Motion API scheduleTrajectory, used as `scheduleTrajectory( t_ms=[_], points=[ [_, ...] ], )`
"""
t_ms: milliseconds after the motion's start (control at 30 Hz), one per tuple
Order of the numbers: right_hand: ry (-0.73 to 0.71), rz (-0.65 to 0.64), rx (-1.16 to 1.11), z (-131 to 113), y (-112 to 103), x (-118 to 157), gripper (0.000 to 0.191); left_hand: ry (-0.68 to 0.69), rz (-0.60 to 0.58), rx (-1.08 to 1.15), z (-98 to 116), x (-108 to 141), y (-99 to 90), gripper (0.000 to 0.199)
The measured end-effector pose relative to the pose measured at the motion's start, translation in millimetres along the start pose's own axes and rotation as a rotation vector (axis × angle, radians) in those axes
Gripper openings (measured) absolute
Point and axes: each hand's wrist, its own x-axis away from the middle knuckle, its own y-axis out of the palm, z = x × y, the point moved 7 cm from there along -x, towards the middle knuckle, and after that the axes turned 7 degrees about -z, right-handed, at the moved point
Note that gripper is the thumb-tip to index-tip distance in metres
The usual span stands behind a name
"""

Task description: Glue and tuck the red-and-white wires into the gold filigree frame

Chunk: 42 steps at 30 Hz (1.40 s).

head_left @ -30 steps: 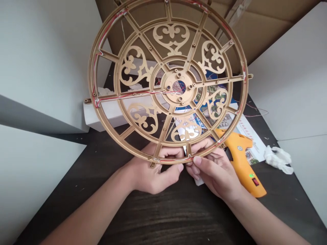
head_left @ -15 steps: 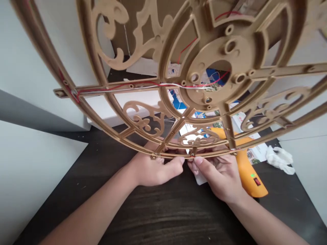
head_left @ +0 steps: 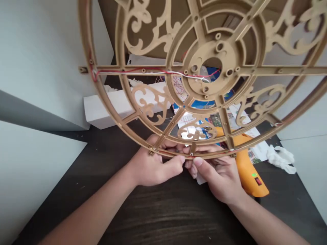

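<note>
A large round gold-coloured openwork frame [head_left: 184,109], with scroll ornaments and a central hub, stands tilted up in front of me. My left hand [head_left: 155,166] is closed on its lower rim, thumb on the near side and fingers behind. Just to the right, my right hand [head_left: 219,173] grips the same rim, its thumb pressed close to a small white wire bit at the rim's channel. A red and white wire pair [head_left: 153,71] runs along a spoke to the hub, and red wire also lies in the rim. Fingers behind the rim are partly hidden.
An orange tool with a red switch [head_left: 251,173] lies right of my hands, near a crumpled white wad [head_left: 281,159]. Behind the frame are a long white box [head_left: 109,109], printed papers [head_left: 258,153] and tangled wires. Pale walls [head_left: 46,81] flank the dark table [head_left: 153,211].
The round frame has swung, its upper part shifting away and its left side moving rightward, so more of it shows. Both hands keep their grip at nearly the same place.
</note>
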Motion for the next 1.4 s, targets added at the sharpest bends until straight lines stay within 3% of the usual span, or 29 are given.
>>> scheduleTrajectory(
  t_ms=[400,567,867,1067,1400],
  points=[
    [-0.054,-0.014,0.206,-2,-4,-4,0.014,0.084,-0.029,-0.013,-1,-4,-4.1,0.025],
    [-0.063,-0.009,0.244,-2,-5,-4,0.013,0.109,0.014,-0.059,-1,-5,-6.2,0.026],
    [-0.084,-0.008,0.284,-2,-7,-1,0.010,-0.004,0.040,0.004,-6,-2,-2.6,0.018],
    [-0.036,-0.030,0.161,-8,-2,0,0.018,-0.006,0.049,-0.054,-1,3,0.6,0.017],
    [0.109,-0.063,-0.138,-3,4,8,0.021,-0.125,-0.035,0.186,10,10,7.5,0.006]
  ],
)
